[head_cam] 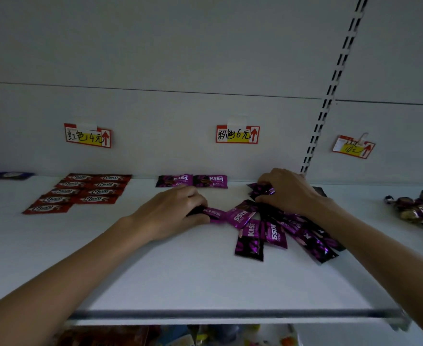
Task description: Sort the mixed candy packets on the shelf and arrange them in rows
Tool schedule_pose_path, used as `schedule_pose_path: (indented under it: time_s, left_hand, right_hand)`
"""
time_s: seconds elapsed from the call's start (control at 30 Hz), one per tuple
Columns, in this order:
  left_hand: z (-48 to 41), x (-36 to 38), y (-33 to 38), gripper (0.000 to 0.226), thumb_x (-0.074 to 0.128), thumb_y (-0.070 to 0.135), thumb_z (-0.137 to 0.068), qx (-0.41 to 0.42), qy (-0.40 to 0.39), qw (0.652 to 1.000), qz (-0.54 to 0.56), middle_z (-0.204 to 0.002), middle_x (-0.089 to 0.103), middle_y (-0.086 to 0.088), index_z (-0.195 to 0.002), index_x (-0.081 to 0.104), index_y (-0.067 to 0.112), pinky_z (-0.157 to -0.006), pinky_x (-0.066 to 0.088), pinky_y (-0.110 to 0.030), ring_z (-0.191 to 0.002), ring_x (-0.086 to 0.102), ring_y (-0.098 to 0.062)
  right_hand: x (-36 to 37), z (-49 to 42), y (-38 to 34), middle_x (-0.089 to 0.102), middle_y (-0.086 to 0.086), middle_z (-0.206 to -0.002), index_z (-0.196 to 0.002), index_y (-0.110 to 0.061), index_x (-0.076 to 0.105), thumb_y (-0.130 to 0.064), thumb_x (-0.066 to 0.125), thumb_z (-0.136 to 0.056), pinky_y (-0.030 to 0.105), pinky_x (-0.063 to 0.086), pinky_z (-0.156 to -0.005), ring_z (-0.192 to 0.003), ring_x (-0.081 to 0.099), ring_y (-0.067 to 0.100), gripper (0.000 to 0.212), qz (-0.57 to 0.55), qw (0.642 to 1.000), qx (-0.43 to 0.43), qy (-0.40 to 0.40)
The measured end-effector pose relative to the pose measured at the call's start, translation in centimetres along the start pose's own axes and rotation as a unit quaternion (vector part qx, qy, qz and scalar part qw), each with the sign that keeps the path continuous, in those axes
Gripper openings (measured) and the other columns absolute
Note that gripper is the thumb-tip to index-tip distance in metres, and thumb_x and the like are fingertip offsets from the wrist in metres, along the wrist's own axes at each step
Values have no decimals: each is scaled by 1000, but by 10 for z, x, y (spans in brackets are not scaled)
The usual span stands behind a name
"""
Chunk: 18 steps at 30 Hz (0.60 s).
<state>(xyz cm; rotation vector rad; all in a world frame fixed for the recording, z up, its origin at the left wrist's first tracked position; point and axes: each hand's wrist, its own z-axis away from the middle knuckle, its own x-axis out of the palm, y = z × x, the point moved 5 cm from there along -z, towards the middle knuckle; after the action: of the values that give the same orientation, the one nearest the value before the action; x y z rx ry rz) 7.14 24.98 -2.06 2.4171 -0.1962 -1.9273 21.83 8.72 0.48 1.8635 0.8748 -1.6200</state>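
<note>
Now: the purple packets [275,233] lie in a loose, overlapping fan on the shelf [180,278], right of centre. The left grip [180,208] pinches the end of the leftmost packet [216,213]. The right grip [287,189] is curled round a bunch [260,189] at the fan's back edge.

We judge the packets light, thin and soft. Their glossy foil should slide easily on the shelf and on each other. They are best taken by a sealed end, one at a time, since lifting from the middle may drag neighbours along.

A purple pair [193,181] already sits side by side against the back wall, under the middle tag [237,134]. The red packets [80,193] lie in two rows to the left, well apart. Some wrapped candies [415,208] lie at far right and blue packets [5,174] at far left. We see nothing between the fan and the pair except the left grip itself.
</note>
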Motion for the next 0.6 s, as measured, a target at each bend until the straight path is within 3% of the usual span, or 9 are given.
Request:
schedule_pose_path:
  time_s: [0.07,0.13,0.23,0.3,0.43,0.5,0.6]
  left_hand:
    - [3,-4,-2,62,25,61,-86,3,26,1000,-8,-107,59,3,-112,61,18,-79,41,-28,-99,51,-14]
    - [1,-12,-5,42,35,43,-96,-18,66,998,-1,-96,63,-5,-104,60,10,-72,44,-33,-89,56,-22]
    - [-6,-18,-11,22,41,20,-98,-63,111,989,79,-86,63,-7,-97,57,5,-61,42,-33,-76,58,-23]
    - [-11,-17,-15,22,42,18,-98,-84,111,983,123,-85,64,-8,-97,59,4,-63,42,-33,-74,59,-22]
    - [-13,-15,-23,22,43,18,-98,-108,121,977,135,-76,64,-4,-85,59,14,-65,44,-35,-70,57,-22]
    - [-11,-19,-25,31,45,18,-97,-109,134,973,156,-63,55,9,-69,50,28,-60,38,-30,-60,52,-7]
    - [-10,-22,-24,26,47,16,-97,-105,132,966,194,-62,53,16,-74,58,21,-56,34,-14,-60,51,4]
  right_hand:
    - [-2,2,-6,58,1,-114,-116,-22,58,-40,55,-90,36,36,-93,-105,54,22,32,-1,1000,-25,13]
    - [-8,3,-11,62,-1,-111,-112,-23,61,-34,52,-92,32,40,-88,-101,57,20,25,-19,998,-41,40]
    - [-25,4,-19,69,5,-89,-103,-13,67,-17,50,-94,30,51,-71,-77,63,20,20,-163,978,-33,130]
    - [-32,3,-23,66,4,-71,-94,-7,69,-12,50,-93,27,46,-61,-62,60,20,19,-240,957,-15,160]
    - [-28,-3,-29,66,-3,-66,-88,-9,68,-12,54,-92,18,52,-59,-56,64,6,16,-314,942,5,116]
    - [-22,-8,-28,66,-1,-67,-87,-6,67,-9,53,-93,14,52,-55,-52,62,1,16,-375,923,28,86]
    - [-14,-14,-20,67,3,-71,-90,-4,66,-7,51,-93,26,58,-63,-61,65,10,16,-453,886,75,67]
